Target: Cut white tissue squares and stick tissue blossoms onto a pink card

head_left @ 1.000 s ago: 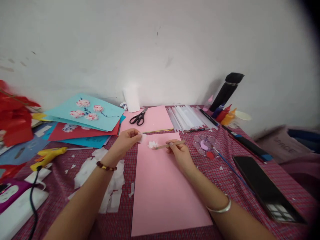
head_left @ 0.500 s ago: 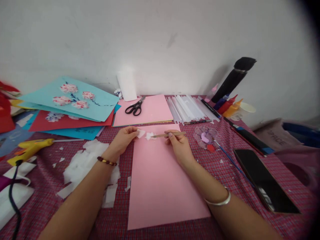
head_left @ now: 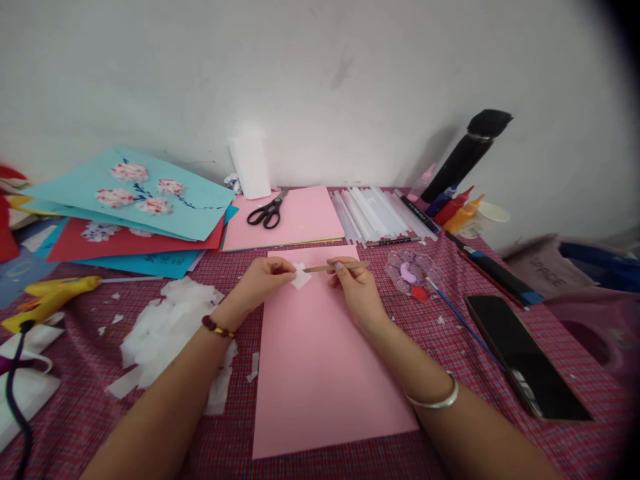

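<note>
Over the top part of a pink paper sheet point(head_left: 325, 373), my left hand point(head_left: 263, 280) pinches a small piece of white tissue paper point(head_left: 301, 280) between thumb and fingertips. My right hand point(head_left: 356, 288) is closed around a thin brown wooden stick point(head_left: 319, 269), held almost level. The stick's tip meets the tissue piece just right of my left fingertips. White tissue beneath the tip is partly covered by the held piece. Left of the sheet, beside my left forearm, lies a pile of cut white tissue pieces point(head_left: 167, 327).
Black scissors point(head_left: 266, 212) rest on stacked pink paper behind. Decorated blue cards point(head_left: 195, 210) and a yellow glue gun point(head_left: 55, 297) lie left. To the right are glue sticks point(head_left: 373, 213), a paint palette point(head_left: 410, 270), a paintbrush point(head_left: 465, 320), paint bottles point(head_left: 463, 212) and a phone point(head_left: 530, 360).
My left hand has moved right with the tissue piece, bringing it to the stick's tip. My right hand keeps its hold on the stick. The view has shifted slightly.
</note>
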A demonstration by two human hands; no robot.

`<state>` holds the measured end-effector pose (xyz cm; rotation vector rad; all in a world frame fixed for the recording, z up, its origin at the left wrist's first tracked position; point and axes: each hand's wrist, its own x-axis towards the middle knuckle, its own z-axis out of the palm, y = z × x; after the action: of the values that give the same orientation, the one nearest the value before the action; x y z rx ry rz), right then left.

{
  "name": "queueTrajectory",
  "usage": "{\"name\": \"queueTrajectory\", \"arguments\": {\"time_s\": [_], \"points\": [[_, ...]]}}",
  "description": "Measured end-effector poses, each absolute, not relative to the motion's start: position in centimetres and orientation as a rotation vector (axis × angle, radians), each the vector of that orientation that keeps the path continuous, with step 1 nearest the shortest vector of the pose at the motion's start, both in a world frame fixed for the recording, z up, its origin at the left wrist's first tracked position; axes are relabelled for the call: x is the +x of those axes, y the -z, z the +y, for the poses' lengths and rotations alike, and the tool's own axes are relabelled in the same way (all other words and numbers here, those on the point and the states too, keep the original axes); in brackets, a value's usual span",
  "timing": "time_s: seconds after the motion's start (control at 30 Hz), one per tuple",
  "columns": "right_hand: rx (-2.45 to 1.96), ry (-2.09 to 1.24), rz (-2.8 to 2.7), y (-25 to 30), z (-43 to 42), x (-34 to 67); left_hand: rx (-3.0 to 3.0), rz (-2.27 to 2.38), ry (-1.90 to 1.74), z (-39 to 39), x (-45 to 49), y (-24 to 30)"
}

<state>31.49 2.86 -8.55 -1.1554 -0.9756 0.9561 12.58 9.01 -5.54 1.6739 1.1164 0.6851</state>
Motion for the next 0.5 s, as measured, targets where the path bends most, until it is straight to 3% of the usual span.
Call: {"name": "queueTrajectory", "arguments": {"time_s": [0.5], "points": [[-1.036,-1.021,-0.754,8.0,2.2,31.4,1.817,1.259,-0.666,10.1,13.7,6.8]]}}
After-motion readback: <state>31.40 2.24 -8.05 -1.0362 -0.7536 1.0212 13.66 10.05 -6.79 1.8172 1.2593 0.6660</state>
